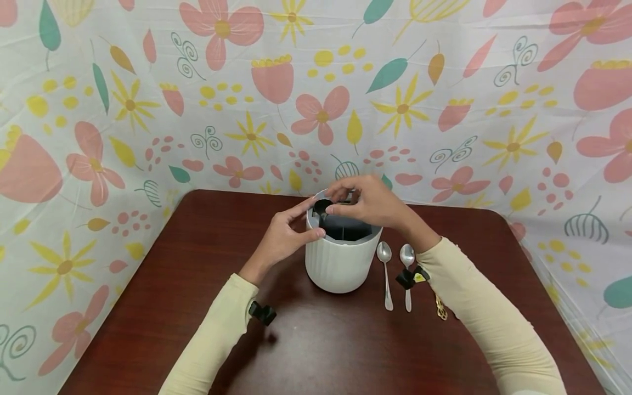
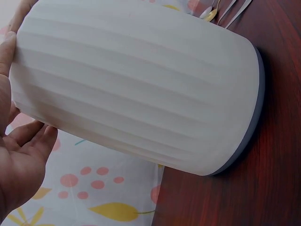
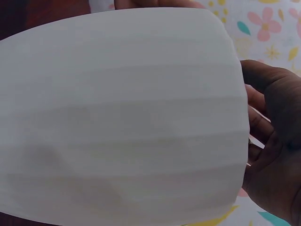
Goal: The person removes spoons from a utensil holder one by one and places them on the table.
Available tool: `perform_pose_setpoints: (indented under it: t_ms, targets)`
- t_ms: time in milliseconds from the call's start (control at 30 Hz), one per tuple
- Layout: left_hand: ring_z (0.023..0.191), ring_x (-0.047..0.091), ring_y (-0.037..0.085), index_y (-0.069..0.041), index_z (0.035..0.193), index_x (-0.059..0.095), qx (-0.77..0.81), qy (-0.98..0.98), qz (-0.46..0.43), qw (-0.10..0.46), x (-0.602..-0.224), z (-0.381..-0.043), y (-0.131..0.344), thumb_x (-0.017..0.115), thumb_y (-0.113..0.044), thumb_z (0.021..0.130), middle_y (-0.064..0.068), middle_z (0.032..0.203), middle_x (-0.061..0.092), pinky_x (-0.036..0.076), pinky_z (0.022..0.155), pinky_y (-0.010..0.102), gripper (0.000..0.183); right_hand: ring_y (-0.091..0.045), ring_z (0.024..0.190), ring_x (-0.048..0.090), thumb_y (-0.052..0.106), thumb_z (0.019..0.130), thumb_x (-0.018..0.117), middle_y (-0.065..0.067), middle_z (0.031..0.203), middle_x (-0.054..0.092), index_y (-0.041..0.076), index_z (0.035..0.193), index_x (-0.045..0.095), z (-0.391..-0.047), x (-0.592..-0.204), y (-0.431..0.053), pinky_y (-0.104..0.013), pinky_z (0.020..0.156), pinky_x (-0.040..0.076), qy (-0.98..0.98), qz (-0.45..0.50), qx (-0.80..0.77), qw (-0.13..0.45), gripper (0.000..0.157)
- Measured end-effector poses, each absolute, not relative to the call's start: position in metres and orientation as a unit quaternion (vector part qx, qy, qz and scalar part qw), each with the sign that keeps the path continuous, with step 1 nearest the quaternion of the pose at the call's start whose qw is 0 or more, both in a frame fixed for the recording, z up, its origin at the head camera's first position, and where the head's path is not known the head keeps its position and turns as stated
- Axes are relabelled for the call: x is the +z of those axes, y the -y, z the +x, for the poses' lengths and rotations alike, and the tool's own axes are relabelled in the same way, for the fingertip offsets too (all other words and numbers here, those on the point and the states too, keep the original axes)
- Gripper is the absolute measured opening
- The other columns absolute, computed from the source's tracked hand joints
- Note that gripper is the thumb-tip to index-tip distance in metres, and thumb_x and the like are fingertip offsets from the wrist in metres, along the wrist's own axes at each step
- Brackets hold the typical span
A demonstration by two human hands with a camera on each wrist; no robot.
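Note:
A white ribbed utensil holder (image 1: 338, 269) with a grey rim and dark inside stands upright on the table. My left hand (image 1: 283, 236) grips its left side at the top, the thumb on the near rim and the fingers on the far side. Over the opening is my right hand (image 1: 370, 203), its fingers and thumb bent down at the rim. The thumb tip meets a round dark piece (image 1: 323, 206) inside on the left; I cannot tell whether the fingers pinch it. Both wrist views show mostly the ribbed wall, with fingertips at its top edge.
Right of the holder lie two silver spoons, one nearer it (image 1: 384, 253) and one by the right sleeve (image 1: 407, 254). A gold ornate handle (image 1: 441, 308) shows partly under that sleeve. The brown table (image 1: 316, 351) backs onto a flowered sheet (image 1: 321, 71).

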State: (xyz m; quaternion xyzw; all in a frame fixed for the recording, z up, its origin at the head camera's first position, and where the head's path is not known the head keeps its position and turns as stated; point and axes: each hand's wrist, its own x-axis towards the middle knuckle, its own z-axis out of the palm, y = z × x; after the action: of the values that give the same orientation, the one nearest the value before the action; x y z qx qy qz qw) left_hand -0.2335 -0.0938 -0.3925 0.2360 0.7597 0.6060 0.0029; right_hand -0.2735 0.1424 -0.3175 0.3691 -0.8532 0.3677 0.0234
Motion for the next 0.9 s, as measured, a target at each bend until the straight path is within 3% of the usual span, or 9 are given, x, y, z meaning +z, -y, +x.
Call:
perform_pose_setpoints:
  t_ms: [333, 900]
  targets:
    - [0.146, 0.042, 0.021, -0.003, 0.152, 0.048, 0.615, -0.750, 0.243, -0.001, -0.384, -0.227, 0.093, 0.078, -0.010, 0.091, 0.010, 0.157, 0.046, 0.036, 0.118, 0.053, 0.068, -0.010, 0.082, 0.066, 0.020, 0.091, 0.080, 0.005, 0.087, 0.073, 0.015, 0.099, 0.078, -0.275, -0.322, -0.139, -0.036, 0.074, 0.055, 0.851, 0.368, 0.372, 0.034, 0.010]
    - [0.146, 0.042, 0.018, -0.006, 0.152, 0.048, 0.610, -0.754, 0.244, -0.001, -0.394, -0.234, 0.094, 0.078, -0.010, 0.091, 0.007, 0.158, 0.046, 0.038, 0.118, 0.046, 0.068, -0.013, 0.076, 0.066, 0.013, 0.091, 0.078, 0.002, 0.083, 0.073, 0.011, 0.094, 0.079, -0.274, -0.332, -0.139, -0.029, 0.066, 0.054, 0.830, 0.349, 0.429, 0.072, 0.004]
